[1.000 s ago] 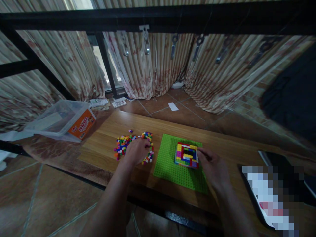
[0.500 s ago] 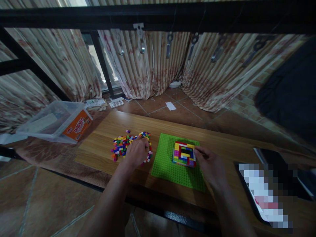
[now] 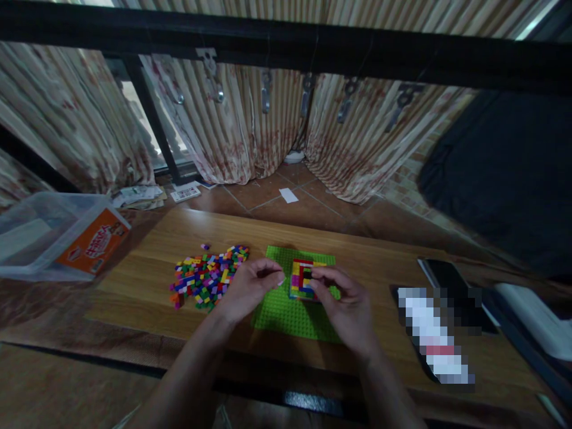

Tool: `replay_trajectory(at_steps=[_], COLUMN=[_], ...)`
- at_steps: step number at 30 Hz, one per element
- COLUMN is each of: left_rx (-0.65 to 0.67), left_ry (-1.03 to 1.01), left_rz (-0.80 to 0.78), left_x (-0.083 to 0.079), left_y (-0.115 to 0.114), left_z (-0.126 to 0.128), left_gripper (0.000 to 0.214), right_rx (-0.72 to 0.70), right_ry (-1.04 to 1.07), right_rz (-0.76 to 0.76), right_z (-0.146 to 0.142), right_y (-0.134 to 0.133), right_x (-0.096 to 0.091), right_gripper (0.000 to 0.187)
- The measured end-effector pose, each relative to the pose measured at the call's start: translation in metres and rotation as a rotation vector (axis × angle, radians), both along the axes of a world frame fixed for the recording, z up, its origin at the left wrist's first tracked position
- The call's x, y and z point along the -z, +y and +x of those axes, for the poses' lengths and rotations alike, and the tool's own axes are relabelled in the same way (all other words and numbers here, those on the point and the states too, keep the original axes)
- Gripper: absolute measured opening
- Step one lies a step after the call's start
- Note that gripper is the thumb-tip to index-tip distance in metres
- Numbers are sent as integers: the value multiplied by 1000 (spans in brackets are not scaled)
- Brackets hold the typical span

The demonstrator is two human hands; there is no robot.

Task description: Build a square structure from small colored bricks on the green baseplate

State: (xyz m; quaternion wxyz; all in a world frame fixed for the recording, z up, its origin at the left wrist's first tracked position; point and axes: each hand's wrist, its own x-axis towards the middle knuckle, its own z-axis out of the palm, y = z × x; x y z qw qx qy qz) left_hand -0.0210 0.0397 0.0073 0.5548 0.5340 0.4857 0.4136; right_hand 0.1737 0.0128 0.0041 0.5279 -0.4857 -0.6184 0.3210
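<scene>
A square, hollow structure of colourful toy bricks [image 3: 297, 280] stands on a green studded baseplate [image 3: 279, 319]. My left hand [image 3: 250, 289] hovers over the plate's left part, its thumb and forefinger pinched together; a pale spot shows at the tips, too small to name. Over the right side of the structure is my right hand [image 3: 346, 298], thumb and fingers closed near the central opening. Whatever it pinches is hidden, and the hand covers part of the bricks. Left of the plate lies a pile of small loose bricks [image 3: 201, 280] in mixed colours.
A clear plastic box [image 3: 49, 238] with an orange label stands at the left. On the wooden table [image 3: 143, 286], to the right, lie a phone-like object [image 3: 431, 339], partly pixelated, and a black flat item [image 3: 451, 286]. Papers [image 3: 185, 192] rest on the floor by the curtains.
My left hand has left the brick pile and moved right, over the baseplate. My right hand has shifted from the structure's right edge to above it. The view has turned slightly right.
</scene>
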Motion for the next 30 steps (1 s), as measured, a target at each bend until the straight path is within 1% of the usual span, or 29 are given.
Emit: replay_trajectory(at_steps=[2,4,6,10,14,17,21,24,27,30], left_rx=[-7,-30,-59,-67,-54,-15,54,25,-13,4], left_ry=[-108,-196,-254,-308,-367,-392,-376,-381,-408,-434], left_rz=[-45,-92,-135,-195,-233,-226,-184,-181,-184,-195], left_x=[2,2,1,-4,-5,-3,-1,0,1,1], left_y=[-2,-4,-6,-10,-11,-11,-10,-9,-10,-11], left_z=[11,20,26,34,35,35,34,35,37,38], left_gripper=[18,21,24,25,28,29,25,22,23,24], right_rx=[-81,-106,-84,-9,-12,-16,38,74,55,51], right_ry=[-63,-95,-106,-84,-64,-54,22,121,193,268], right_rz=[17,20,16,33,47,54,-9,-90,-129,-157], right_z=[-7,-12,-14,-14,-13,-14,-15,-16,-16,-18], right_y=[-4,-7,-7,-6,-7,-8,-8,-7,-5,-3], right_x=[-1,-1,1,3,3,3,4,4,4,3], right_gripper=[17,19,17,14,20,22,19,18,16,14])
